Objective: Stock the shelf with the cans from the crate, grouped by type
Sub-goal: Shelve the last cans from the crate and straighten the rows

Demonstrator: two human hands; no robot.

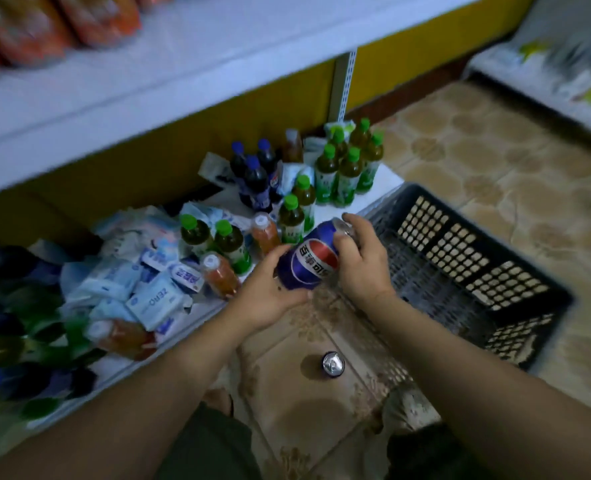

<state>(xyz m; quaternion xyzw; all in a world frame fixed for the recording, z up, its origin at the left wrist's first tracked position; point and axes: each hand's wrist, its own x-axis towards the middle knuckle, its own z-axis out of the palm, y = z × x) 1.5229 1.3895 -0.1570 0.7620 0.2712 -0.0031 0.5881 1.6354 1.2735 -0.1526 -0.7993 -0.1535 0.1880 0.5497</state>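
Note:
A blue cola can with a red, white and blue round logo is tilted in the air between both hands, just in front of the low white shelf. My left hand grips its bottom end. My right hand grips its top end, fingers curled over the rim. A second can stands upright on the tiled floor below, only its silver top showing. The dark plastic crate sits on the floor to the right; no cans show inside it.
The low shelf holds green-capped tea bottles, dark cola bottles, orange drink bottles and tissue packs. An upper white shelf with orange packets overhangs it. A patterned mattress lies at the far right.

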